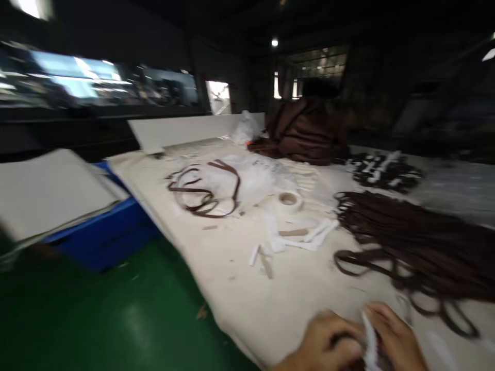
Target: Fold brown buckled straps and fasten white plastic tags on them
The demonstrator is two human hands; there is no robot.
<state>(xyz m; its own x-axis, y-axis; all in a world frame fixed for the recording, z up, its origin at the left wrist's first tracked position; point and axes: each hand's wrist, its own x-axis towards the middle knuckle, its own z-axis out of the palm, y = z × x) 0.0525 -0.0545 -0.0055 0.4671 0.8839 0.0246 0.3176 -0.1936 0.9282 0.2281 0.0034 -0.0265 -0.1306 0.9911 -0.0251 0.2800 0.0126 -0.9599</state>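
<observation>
At the lower right edge my left hand [323, 342] and my right hand [396, 337] are close together over the cloth-covered table [232, 278]. Both are closed, with bent fingers, around a white strip [370, 340] that stands up between them. Something dark shows low between the hands, too blurred to name. Just beyond and to the right lies a large bundle of dark brown straps [429, 242], with loose loops hanging toward my right hand.
A roll of white tape [289, 201], white strip scraps [317, 234] and a coil of brown strap [204, 193] lie on the table. Behind are a brown fabric heap [305, 131] and a clear plastic bag [246, 128]. Left stands a blue bin [104, 237] on green floor.
</observation>
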